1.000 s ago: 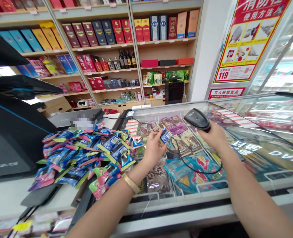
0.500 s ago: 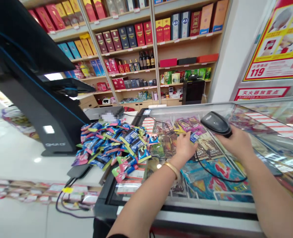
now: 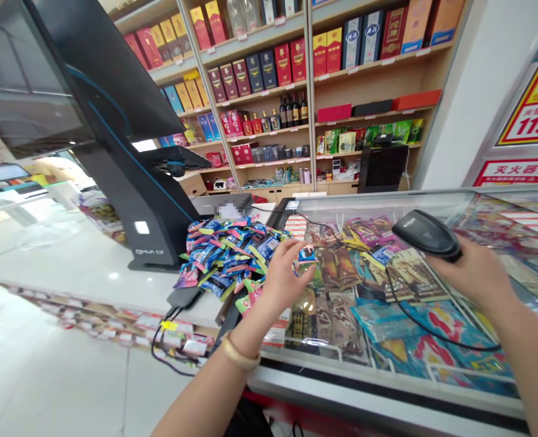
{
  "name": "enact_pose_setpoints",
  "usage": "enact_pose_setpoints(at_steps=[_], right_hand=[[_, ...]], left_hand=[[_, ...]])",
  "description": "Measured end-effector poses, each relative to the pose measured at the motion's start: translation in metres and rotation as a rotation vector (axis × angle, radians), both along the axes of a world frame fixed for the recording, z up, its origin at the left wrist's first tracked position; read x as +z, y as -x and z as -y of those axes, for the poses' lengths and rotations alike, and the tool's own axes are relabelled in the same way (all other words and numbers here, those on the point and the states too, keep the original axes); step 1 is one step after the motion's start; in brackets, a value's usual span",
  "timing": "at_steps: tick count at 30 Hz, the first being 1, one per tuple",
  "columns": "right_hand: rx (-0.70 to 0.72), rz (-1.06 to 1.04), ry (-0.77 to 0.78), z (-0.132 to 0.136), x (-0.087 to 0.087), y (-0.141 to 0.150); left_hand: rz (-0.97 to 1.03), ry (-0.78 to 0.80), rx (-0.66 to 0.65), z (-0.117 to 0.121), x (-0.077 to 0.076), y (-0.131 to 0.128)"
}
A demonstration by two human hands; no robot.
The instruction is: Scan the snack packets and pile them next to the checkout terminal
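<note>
My left hand (image 3: 283,280) is over the freezer's glass lid (image 3: 387,388), its fingers pinched on a small blue snack packet (image 3: 305,254). To its left lies a heap of small blue, pink and green snack packets (image 3: 225,254). My right hand (image 3: 475,273) is closed round a black barcode scanner (image 3: 426,233) at the right, its head pointing left. A black cable (image 3: 414,318) hangs from the scanner across the glass. A gold bangle (image 3: 238,357) sits on my left wrist.
A black checkout screen on a stand (image 3: 127,158) rises at the left on the white counter (image 3: 68,267). The chest freezer holds packaged frozen goods (image 3: 387,315) under glass. Shelves of boxed liquor and bottles (image 3: 269,91) fill the back wall. A red and yellow poster (image 3: 535,115) hangs at the right.
The view has swung left, showing more of the screen and counter. My left hand has carried the small packet left, away from the scanner and toward the heap. The right hand keeps the scanner.
</note>
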State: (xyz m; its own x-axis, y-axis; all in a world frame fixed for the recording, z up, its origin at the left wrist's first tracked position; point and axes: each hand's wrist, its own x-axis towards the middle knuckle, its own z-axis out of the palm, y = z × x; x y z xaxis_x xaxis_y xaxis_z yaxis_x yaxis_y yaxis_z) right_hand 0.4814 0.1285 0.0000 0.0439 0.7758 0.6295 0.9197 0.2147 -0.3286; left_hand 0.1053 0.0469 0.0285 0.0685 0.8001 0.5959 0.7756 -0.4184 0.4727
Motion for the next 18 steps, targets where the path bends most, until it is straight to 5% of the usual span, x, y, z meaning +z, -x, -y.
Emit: enact_pose_setpoints(at_steps=[6,12,18], right_hand=[[0.19,-0.011,-0.011,0.01,0.004,0.023],[0.291,0.011,-0.002,0.015,0.003,0.041],[0.309,-0.045,0.011,0.018,0.007,0.045]], left_hand=[[-0.365,0.069,0.335,0.047,-0.017,0.073],[-0.538,0.134,0.318,0.057,-0.03,0.079],[-0.394,0.177,0.218,0.048,-0.02,0.094]])
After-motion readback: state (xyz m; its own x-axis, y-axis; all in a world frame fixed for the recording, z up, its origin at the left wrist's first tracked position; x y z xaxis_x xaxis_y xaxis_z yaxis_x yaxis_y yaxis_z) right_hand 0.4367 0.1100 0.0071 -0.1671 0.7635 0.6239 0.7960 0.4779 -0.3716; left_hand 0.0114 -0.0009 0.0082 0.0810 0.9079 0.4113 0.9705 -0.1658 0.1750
